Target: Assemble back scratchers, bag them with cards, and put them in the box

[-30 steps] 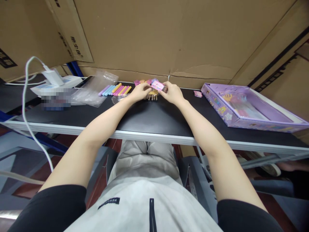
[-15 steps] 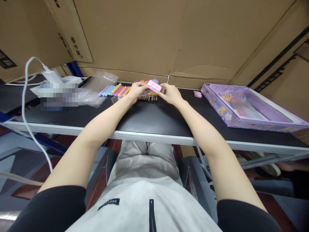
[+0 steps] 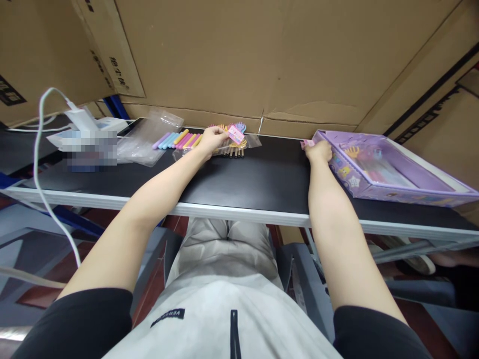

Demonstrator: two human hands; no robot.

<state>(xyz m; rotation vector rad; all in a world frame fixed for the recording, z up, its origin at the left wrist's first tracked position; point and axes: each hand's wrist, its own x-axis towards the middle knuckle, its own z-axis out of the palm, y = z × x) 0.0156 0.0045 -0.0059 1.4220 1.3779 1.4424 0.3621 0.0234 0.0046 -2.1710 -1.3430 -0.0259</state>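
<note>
My left hand (image 3: 214, 140) pinches a small pink printed card (image 3: 236, 134) at the end of a clear plastic bag. The bag's clear end (image 3: 253, 141) sticks out to the right. Close behind and under the card are several small colourful comb-like pieces (image 3: 239, 126), partly hidden by the card. Far to the right, my right hand (image 3: 320, 151) has its fingers closed at a second small pink card (image 3: 307, 143) on the table, beside the purple box. Most of that card is covered by my fingers.
Pastel sticks (image 3: 179, 139) lie in a row left of my left hand, near clear plastic bags (image 3: 149, 144). A purple open box (image 3: 359, 187) with a clear window stands at right. A white cable (image 3: 36, 164) hangs at left. Cardboard (image 3: 209, 60) rises behind the black table (image 3: 243, 184).
My right hand has let go of the card in my left hand and moved right to the other pink card by the purple box. My left hand has stayed in place.
</note>
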